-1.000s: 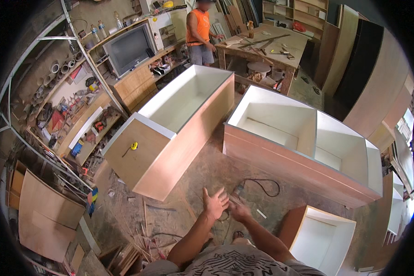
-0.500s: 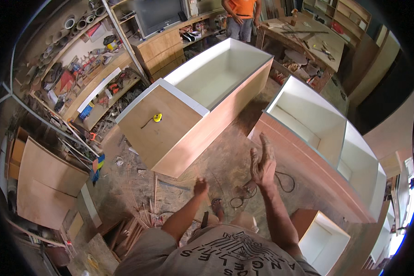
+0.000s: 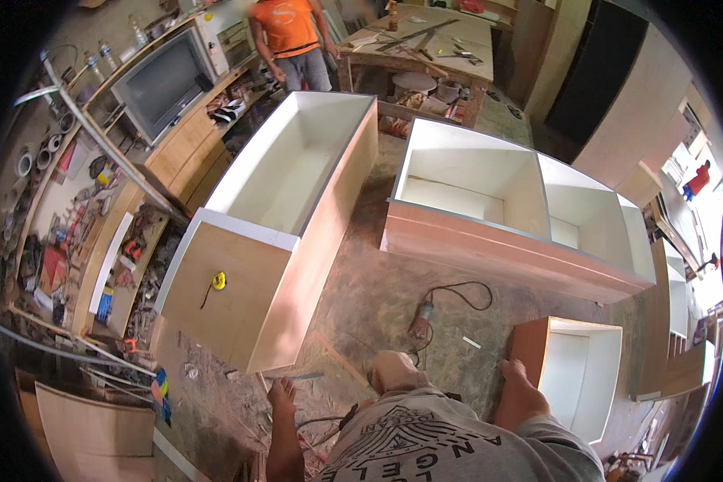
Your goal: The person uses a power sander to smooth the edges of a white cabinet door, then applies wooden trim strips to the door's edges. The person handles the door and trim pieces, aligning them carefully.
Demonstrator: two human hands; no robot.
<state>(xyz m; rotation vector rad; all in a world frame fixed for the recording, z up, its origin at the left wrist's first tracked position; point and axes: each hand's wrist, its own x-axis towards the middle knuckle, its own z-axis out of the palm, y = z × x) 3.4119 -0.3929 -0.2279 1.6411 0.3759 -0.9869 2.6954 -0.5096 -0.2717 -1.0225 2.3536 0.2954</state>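
My left hand (image 3: 281, 392) hangs low, by the near corner of a long cabinet carcass (image 3: 329, 217) with a white interior; its fingers are slightly apart and hold nothing. My right hand (image 3: 516, 374) is beside the reddish-brown left side of a small white-lined box (image 3: 528, 341). Its fingers look loosely open and empty; whether they touch the box I cannot tell. On the long cabinet's plain wood panel (image 3: 186, 293) lies a yellow tape measure (image 3: 219, 281) with a short length of tape out.
A divided white-lined cabinet (image 3: 474, 217) lies at the right. A corded power tool (image 3: 420, 320) and its looped cable are on the dusty floor between. A person in an orange shirt (image 3: 289, 28) stands beyond, near a workbench (image 3: 426, 48). Cluttered shelves (image 3: 96, 313) line the left.
My view has turned rightward, so the cabinets sit further left. My right hand has dropped from a raised position to beside the small box. My left hand has opened from a loose fist.
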